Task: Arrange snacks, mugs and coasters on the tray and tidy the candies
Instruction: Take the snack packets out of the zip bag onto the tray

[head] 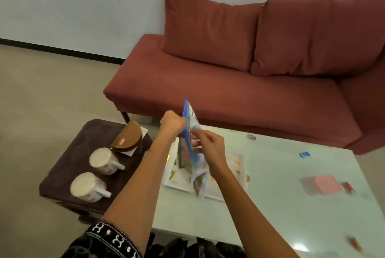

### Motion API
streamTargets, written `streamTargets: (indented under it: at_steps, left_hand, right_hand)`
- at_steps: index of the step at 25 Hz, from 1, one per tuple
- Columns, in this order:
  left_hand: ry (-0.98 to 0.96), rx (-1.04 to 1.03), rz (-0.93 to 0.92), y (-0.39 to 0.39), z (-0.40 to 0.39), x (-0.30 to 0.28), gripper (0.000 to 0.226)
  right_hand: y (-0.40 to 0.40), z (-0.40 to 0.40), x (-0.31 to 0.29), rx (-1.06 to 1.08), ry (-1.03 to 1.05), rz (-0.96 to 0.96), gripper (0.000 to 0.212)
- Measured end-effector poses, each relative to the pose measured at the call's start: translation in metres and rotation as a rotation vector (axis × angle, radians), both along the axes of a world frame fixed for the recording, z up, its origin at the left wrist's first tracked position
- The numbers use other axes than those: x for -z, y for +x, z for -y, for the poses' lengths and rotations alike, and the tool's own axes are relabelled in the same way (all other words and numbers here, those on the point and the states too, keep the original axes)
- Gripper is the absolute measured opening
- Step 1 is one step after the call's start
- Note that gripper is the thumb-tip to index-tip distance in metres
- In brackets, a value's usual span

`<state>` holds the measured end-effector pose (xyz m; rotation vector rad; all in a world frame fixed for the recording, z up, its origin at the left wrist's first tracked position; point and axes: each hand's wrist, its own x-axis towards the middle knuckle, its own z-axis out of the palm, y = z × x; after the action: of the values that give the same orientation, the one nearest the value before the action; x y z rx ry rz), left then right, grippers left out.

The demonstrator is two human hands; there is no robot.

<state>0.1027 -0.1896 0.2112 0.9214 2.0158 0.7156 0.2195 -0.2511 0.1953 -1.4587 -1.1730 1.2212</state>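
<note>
A blue snack bag (190, 132) stands upright above the tray (239, 166) at centre. The left hand (173, 123) fists its top edge; right hand (208, 145) fingers pinch its side. Best lowered flat. Two mugs (100, 161) wait at nine o'clock, off the bench (291, 205).

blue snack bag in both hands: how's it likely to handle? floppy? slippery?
Probably floppy: the blue snack bag sags and bends below where the left hand and right hand pinch its upper part. Likely light, since fingertip grips alone hold it above the tray. Its glossy film looks slippery, and it would probably slump rather than stand.
</note>
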Motion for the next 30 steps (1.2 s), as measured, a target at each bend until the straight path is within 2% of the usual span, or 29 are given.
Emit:
streamTargets:
  at_steps: [1,2,4,8,12,17,19,21,23,27,30]
  left_hand:
    - [-0.032,-0.009,0.087,0.01,0.008,0.01,0.029]
    - [-0.06,-0.018,0.143,0.02,0.016,0.018,0.028]
    - [-0.07,-0.02,0.132,0.037,0.034,0.029,0.021]
    - [-0.053,-0.004,-0.006,0.054,0.056,0.037,0.017]
    - [-0.06,0.047,0.004,0.057,0.064,0.046,0.019]
    - [-0.195,-0.133,0.352,0.047,0.061,0.051,0.026]
    - [-0.126,-0.087,0.227,0.049,0.065,0.055,0.014]
    - [0.005,-0.049,0.044,0.058,0.073,0.058,0.013]
    - [0.087,-0.057,-0.034,0.065,0.078,0.062,0.015]
    - [0.12,-0.003,-0.131,0.074,0.082,0.063,0.021]
    - [0.084,0.098,-0.297,0.071,0.079,0.057,0.026]
  right_hand:
    - [0.015,0.001,0.005,0.086,-0.184,-0.162,0.03]
    - [0.028,0.0,0.012,0.127,-0.304,-0.193,0.034]
    - [0.04,-0.004,0.023,0.075,-0.426,-0.153,0.038]
    - [0.032,-0.006,0.039,-0.011,-0.47,-0.084,0.036]
    - [0.031,-0.006,0.054,0.018,-0.519,-0.051,0.026]
    - [0.035,-0.011,0.064,0.012,-0.512,0.004,0.015]
    - [0.033,-0.011,0.063,-0.023,-0.43,0.115,0.014]
    - [0.03,-0.011,0.06,-0.107,-0.294,0.382,0.016]
    - [0.025,-0.012,0.058,-0.152,-0.22,0.586,0.018]
    - [0.023,-0.009,0.061,-0.117,-0.184,0.729,0.02]
    - [0.034,-0.007,0.064,-0.16,-0.168,0.918,0.022]
